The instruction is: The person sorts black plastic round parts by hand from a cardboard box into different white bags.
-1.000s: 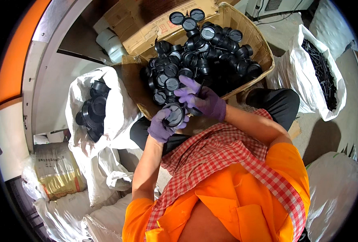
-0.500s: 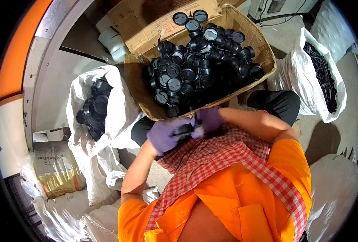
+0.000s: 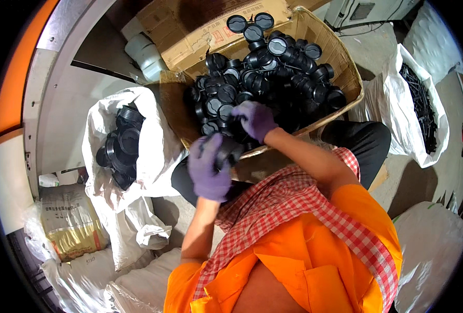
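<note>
Carton rim: the near edge of the cardboard carton [image 3: 341, 68] runs slantwise before the person; the right hand [image 3: 255, 122] is above this edge, and the left hand [image 3: 210, 169] is near the front left corner.
Room between hands: the two hands are apart, with a small gap between them.
Left grip: the gloved fingers are bent around a black round piece [image 3: 230, 151], which is held close to the carton's front edge.
Right grip: the fingers are curled at the front of the heap; I cannot tell if they hold some piece.
Knees: the legs in black trousers [image 3: 356, 136] are spread, one at each side of the carton's near edge.
Heap: many black capped pieces [image 3: 294, 68] lie in disorder inside the carton, higher toward the far side, where a few lean near the cardboard flap [image 3: 210, 39].
Left sack: an open white sack [image 3: 158, 156] stands beside the carton, with black ribbed parts [image 3: 123, 146] in it.
Right sack: another open white sack [image 3: 393, 115] contains thin black rods [image 3: 419, 109].
Lower left: a grey and yellow printed sack [image 3: 72, 221] lies on white sacks [image 3: 85, 276].
Lower right: a whitish plastic bag [image 3: 429, 250] is near the person's side.
Floor: grey concrete [image 3: 367, 44] shows between the carton and the right sack.
Room: a grey cabinet [image 3: 354, 14] with vent stands behind; at far left there is an orange panel [image 3: 20, 68].
</note>
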The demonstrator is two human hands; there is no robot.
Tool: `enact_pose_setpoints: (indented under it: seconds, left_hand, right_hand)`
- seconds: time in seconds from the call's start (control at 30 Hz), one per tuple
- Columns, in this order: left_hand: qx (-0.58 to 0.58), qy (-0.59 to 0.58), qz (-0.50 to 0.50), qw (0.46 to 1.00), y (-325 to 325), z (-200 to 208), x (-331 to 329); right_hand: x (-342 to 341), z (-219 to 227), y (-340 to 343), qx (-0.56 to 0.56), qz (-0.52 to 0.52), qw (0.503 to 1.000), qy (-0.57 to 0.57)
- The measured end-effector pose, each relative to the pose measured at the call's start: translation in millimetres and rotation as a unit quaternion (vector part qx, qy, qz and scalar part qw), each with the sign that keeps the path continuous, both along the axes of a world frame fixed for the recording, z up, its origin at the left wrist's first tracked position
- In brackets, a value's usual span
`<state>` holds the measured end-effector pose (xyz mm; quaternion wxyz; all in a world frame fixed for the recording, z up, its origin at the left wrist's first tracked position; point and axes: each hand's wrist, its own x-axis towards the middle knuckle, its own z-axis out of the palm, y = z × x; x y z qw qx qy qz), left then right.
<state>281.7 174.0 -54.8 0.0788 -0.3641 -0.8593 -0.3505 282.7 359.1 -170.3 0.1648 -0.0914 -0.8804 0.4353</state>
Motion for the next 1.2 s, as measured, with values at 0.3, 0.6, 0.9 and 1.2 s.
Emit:
enact_pose_setpoints:
  seconds: [0.3,0.6,0.9,1.2]
  left_hand:
    - [-0.011,0.175,0.221,0.959,-69.2,55.3,-84.1]
    - [0.167,-0.412,0.042,0.895,14.3,-43.8,-59.0]
    - [0.274,-0.754,-0.011,0.597,-5.1,-55.3,-54.5]
    - [0.075,-0.331,-0.079,0.937,-6.0,-18.7,-10.3]
  right_hand:
    - [-75.9,-118.6,22.7,-0.066,-0.064,0.961,-0.262]
    - [-44.5,-87.6,7.9,0.056,0.112,0.976,-0.177]
    - [24.3,53.0,10.6,0.070,0.138,0.975,0.159]
    - [42.6,75.5,-2.7,-0.167,0.226,0.906,-0.316]
